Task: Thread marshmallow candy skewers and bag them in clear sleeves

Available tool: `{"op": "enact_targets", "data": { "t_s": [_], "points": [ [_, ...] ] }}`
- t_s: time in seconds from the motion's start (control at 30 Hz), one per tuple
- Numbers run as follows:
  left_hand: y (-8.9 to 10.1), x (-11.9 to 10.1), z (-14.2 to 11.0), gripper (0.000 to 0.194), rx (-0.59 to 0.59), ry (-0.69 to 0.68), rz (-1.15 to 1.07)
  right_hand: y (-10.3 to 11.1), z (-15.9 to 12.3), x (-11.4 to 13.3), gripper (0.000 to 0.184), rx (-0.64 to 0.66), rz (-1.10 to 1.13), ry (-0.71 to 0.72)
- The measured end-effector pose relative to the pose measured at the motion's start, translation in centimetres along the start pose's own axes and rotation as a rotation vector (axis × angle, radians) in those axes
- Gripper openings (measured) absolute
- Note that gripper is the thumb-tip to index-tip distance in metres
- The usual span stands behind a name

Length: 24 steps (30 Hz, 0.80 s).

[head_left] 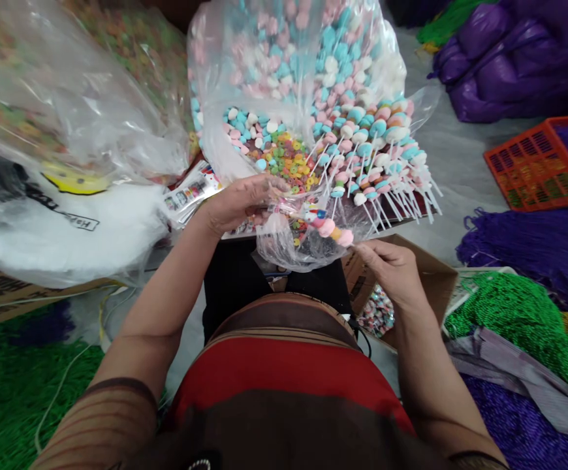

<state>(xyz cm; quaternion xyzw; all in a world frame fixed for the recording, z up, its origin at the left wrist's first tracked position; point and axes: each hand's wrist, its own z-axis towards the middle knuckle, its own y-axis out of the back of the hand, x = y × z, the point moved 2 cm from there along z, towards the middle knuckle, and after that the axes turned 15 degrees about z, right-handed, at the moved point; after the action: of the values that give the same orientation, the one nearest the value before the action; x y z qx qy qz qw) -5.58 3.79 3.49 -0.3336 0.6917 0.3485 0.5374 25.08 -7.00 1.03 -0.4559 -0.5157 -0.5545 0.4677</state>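
Observation:
My right hand (392, 266) pinches the stick end of a marshmallow candy skewer (330, 230), which has pink pieces and an orange one between them. The skewer points left and up towards my left hand (245, 201), which is closed on a small clear printed wrapper (308, 212). The skewer's far end lies at the wrapper; how deep it sits inside cannot be made out. Under my hands are gummy rings (284, 156) on crumpled clear plastic (284, 251). To the right lies a pile of finished-looking candy skewers (367, 147) with white sticks.
A big clear bag of marshmallows (274, 46) stands behind. Bags of gummy rings (93, 85) and a stack of printed wrappers (190, 196) are left. A cardboard box (431, 277) with wrapped pieces sits lower right. An orange crate (538, 163) and green beads (519, 320) lie farther right.

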Motion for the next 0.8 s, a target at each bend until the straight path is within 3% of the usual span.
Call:
{"op": "enact_targets", "data": {
  "t_s": [0.17,0.3,0.53,0.7,0.8],
  "points": [
    [0.0,-1.0,0.2,0.063,-0.079,-0.036,-0.089,-0.7,0.0,0.0,0.013,0.031,0.053,0.035],
    [-0.4,-0.8,0.5,0.057,-0.123,-0.098,-0.102,-1.9,-0.2,-0.9,0.016,-0.065,0.191,-0.029],
    [-0.1,-1.4,0.8,0.037,-0.581,-0.183,0.033,-3.3,-0.6,-2.2,0.029,-0.179,0.447,-0.200],
    [-0.9,-3.3,-0.4,0.032,-0.872,-0.264,0.277,-3.7,-0.3,-2.1,0.020,-0.156,0.423,-0.069],
    [-1.9,-4.3,-1.0,0.033,-0.885,-0.347,0.262,-4.3,-0.1,-2.2,0.018,-0.174,0.447,-0.008]
  ]
}}
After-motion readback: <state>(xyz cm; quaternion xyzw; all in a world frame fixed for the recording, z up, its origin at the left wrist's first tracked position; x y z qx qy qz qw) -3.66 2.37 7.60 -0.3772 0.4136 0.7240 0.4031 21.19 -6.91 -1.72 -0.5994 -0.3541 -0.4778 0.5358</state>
